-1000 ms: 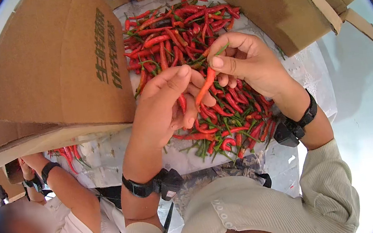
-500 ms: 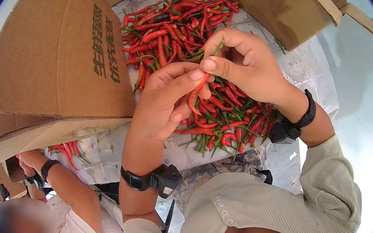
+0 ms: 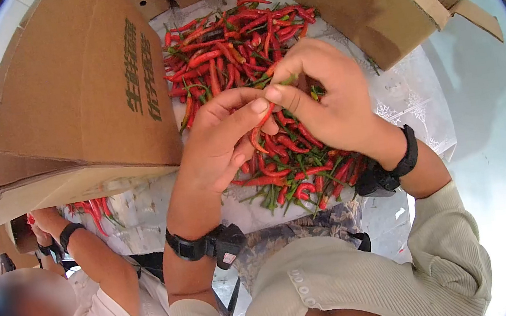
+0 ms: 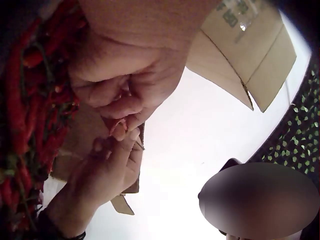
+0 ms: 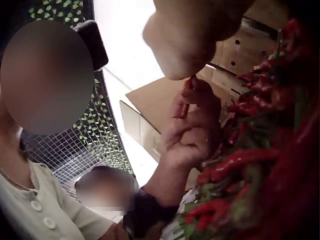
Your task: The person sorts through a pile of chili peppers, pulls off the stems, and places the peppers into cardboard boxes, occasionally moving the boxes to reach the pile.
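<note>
A slim red chili pepper [image 3: 256, 139] hangs tip down between my two hands above the pile. My left hand [image 3: 215, 137] pinches its body between thumb and forefinger, with the other fingers bent beneath. At the upper end, my right hand [image 3: 338, 99] pinches the green stem [image 3: 289, 80]; thumb and fingertips meet close beside the left thumb. The right wrist view also shows the chili [image 5: 186, 102] in the left hand's fingers. Under both hands spreads a pile of red chilies [image 3: 204, 55] with green stems, partly hidden by them.
A big cardboard box [image 3: 71, 86] stands on the left and another cardboard box [image 3: 361, 9] at the back right. The table [image 3: 407, 93] has a pale patterned cover. Another person [image 3: 103, 305] sits at the lower left, near more chilies [image 3: 91, 212].
The left hand took hold of the chili's body, which the right hand held by its upper end. Both hands came together, and the right thumb now sits lower along the stem.
</note>
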